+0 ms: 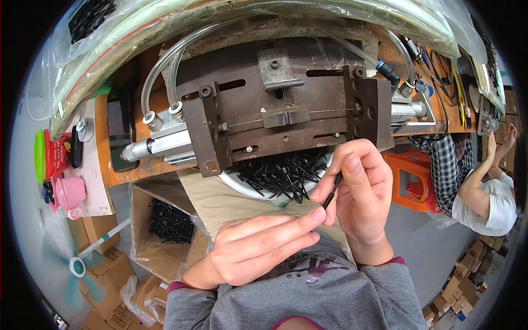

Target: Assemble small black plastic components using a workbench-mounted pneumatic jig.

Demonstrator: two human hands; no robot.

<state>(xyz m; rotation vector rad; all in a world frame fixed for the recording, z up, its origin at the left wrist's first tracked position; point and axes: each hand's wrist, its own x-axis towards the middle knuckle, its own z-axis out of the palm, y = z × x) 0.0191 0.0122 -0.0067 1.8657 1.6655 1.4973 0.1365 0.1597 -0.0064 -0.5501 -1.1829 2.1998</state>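
Observation:
A thin black stick-like part (pixel 332 192) is held at a slant in front of my chest. My right hand (pixel 364 192) pinches its upper end between thumb and fingers. At the lower end, the fingertips of my left hand (pixel 264 247) close on it, with the left thumb hidden. Beyond my hands, a white bowl (pixel 247 190) full of similar black parts (pixel 280 173) sits on my lap, partly under a dark metal fixture (pixel 247 99). Across that fixture a thin rod runs through two small grey blocks (pixel 286 117).
Pneumatic cylinders (pixel 170 144) with clear hoses flank the fixture on the wooden bench. A cardboard box (pixel 159 247) of black parts stands at my left, near a pink cup (pixel 71 192) and a fan (pixel 77 267). Rightward are an orange stool (pixel 410 179) and another person (pixel 484 198).

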